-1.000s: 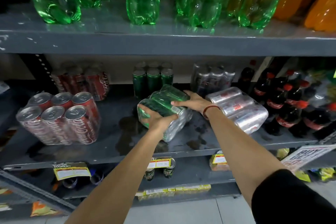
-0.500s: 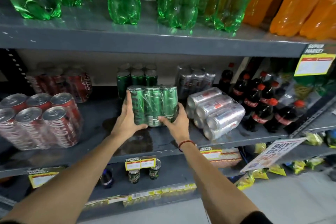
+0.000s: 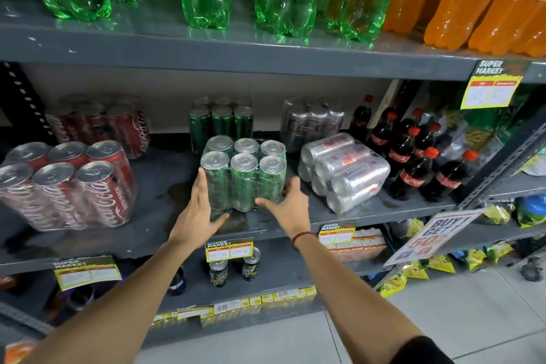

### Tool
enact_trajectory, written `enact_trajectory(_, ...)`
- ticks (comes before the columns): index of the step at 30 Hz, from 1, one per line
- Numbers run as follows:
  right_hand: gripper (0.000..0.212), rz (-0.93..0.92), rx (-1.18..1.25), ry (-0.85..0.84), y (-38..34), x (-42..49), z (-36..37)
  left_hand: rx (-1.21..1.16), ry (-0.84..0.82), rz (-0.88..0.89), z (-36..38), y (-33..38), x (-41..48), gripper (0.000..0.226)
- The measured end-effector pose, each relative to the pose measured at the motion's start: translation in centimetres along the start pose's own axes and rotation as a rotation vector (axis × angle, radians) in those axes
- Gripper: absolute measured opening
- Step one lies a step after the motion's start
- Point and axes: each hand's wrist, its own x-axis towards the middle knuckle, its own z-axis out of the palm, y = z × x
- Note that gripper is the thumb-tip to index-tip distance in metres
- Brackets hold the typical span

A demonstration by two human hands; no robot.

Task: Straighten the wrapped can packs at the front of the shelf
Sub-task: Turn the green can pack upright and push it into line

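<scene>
A shrink-wrapped pack of green cans (image 3: 243, 174) stands upright on the grey middle shelf (image 3: 153, 233), tops up, near the front edge. My left hand (image 3: 199, 210) presses flat against its left side and lower front corner. My right hand (image 3: 288, 204) rests against its right lower side with fingers spread. To the left stands an upright wrapped pack of red cola cans (image 3: 68, 186). A wrapped pack of silver cans (image 3: 344, 170) lies on its side to the right, turned at an angle.
Behind the front row stand more wrapped packs: red (image 3: 100, 124), green (image 3: 221, 121) and dark silver (image 3: 311, 124). Small cola bottles (image 3: 413, 162) crowd the right. Large green and orange bottles fill the shelf above (image 3: 236, 50). Price tags hang from the shelf edges.
The green pack went from lying tilted in both hands to standing upright on the shelf. My hands have slid down to its lower sides.
</scene>
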Motion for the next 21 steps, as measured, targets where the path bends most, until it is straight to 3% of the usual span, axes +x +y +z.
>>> enact_trajectory(4, 0.066, -0.078, 0.253, 0.002, -1.7, 2.1, -3.3, -0.368, 0.288, -0.133, -0.9, 4.1, -0.7, 0.093)
enact_trajectory(6, 0.064, -0.098, 0.258, -0.068, -3.3, 4.3, -4.2, -0.456, 0.359, -0.238, -1.0, 7.1, 0.4, 0.084)
enact_trajectory(12, 0.050, -0.120, -0.013, -0.455, -5.6, 7.9, -3.7, -0.577, 0.163, -0.641, -0.4, 10.2, 5.0, 0.085)
enact_trajectory(17, 0.035, -0.114, 0.127, -0.278, -3.8, 6.9, -2.5, -0.549, 0.172, -0.560, -0.4, 7.7, 6.1, 0.082)
enact_trajectory(21, 0.049, -0.155, 0.009, -0.081, -3.4, 2.9, -0.9, -0.613, -0.038, -0.350, -3.3, 2.5, 8.7, 0.081)
